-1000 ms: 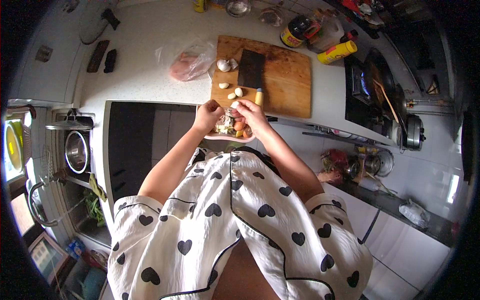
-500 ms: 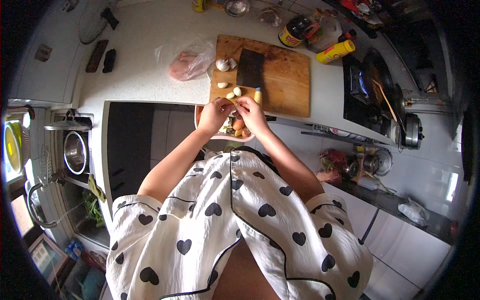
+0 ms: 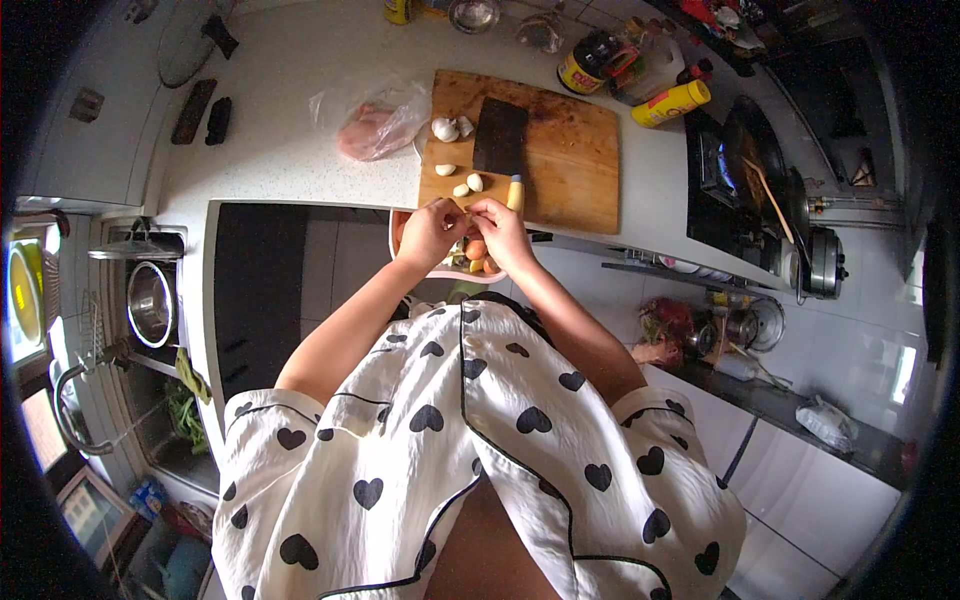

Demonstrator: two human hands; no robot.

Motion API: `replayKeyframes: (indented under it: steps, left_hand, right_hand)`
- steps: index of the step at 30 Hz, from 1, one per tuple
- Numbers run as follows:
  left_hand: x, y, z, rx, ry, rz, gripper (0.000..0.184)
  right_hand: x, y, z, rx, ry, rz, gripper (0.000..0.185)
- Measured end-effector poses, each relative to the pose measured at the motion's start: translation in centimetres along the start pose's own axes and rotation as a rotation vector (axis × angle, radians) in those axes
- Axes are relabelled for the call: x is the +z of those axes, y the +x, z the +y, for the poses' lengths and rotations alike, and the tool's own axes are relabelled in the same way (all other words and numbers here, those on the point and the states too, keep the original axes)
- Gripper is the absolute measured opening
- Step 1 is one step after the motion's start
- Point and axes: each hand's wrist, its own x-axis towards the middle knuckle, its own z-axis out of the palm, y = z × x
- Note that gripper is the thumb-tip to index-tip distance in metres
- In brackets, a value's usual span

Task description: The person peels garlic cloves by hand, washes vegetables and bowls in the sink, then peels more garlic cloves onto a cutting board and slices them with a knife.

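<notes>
My left hand [image 3: 433, 232] and my right hand [image 3: 502, 230] meet at the near edge of a wooden cutting board [image 3: 575, 160]. Their fingertips pinch a small pale piece that looks like a garlic clove [image 3: 467, 214], mostly hidden by the fingers. Just beyond them lie pale garlic cloves [image 3: 475, 183], with a garlic bulb [image 3: 445, 130] farther back. A cleaver [image 3: 500, 138] rests flat on the board, its light handle pointing towards me beside my right hand. Below both hands hangs a pinkish bin [image 3: 470, 277] holding eggshells [image 3: 476, 250] and scraps.
Left of the board, raw meat in a plastic bag [image 3: 375, 130] lies on the counter. Jars and a yellow bottle [image 3: 670, 103] stand at the back right. Farther right, a wok [image 3: 755, 165] with a wooden utensil sits over a blue flame. A sink with a metal bowl [image 3: 152, 305] is at left.
My fingers have shifted slightly on the small piece, and the right hand has turned inward a little, closer to the left. Everything on the board stays in place.
</notes>
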Motion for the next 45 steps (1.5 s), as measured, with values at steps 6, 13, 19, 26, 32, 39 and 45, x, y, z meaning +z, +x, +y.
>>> replayKeyframes:
  steps: [6, 13, 19, 26, 32, 39, 45]
  left_hand:
    - [0.5, 0.0, -0.4, 0.017, -0.026, 0.049, 0.017]
    - [0.8, 0.8, -2.1, -0.177, -0.413, 0.13, 0.017]
    - [-0.3, 0.0, -1.4, -0.177, -0.23, 0.064, 0.018]
    - [0.1, -0.3, -0.3, -0.133, -0.249, 0.074, 0.023]
    - [-0.1, -0.2, 0.5, -0.122, -0.234, 0.071, 0.023]
    - [0.0, -0.2, 0.4, -0.115, -0.238, 0.103, 0.021]
    - [-0.6, -0.2, 0.8, -0.046, -0.124, 0.155, 0.018]
  right_hand:
    - [0.1, -0.6, -1.5, 0.03, -0.158, 0.016, 0.012]
    - [-0.1, -0.2, -1.1, 0.142, 0.303, 0.125, 0.015]
    - [-0.5, -0.3, -2.4, 0.232, 0.35, 0.135, 0.017]
    - [0.0, -0.1, -1.9, 0.118, 0.276, 0.119, 0.018]
    - [0.4, -0.3, -2.6, 0.025, 0.185, 0.11, 0.018]
    - [0.6, 0.0, -2.3, 0.111, 0.326, 0.154, 0.017]
    - [0.4, -0.1, -1.8, 0.162, 0.397, 0.115, 0.019]
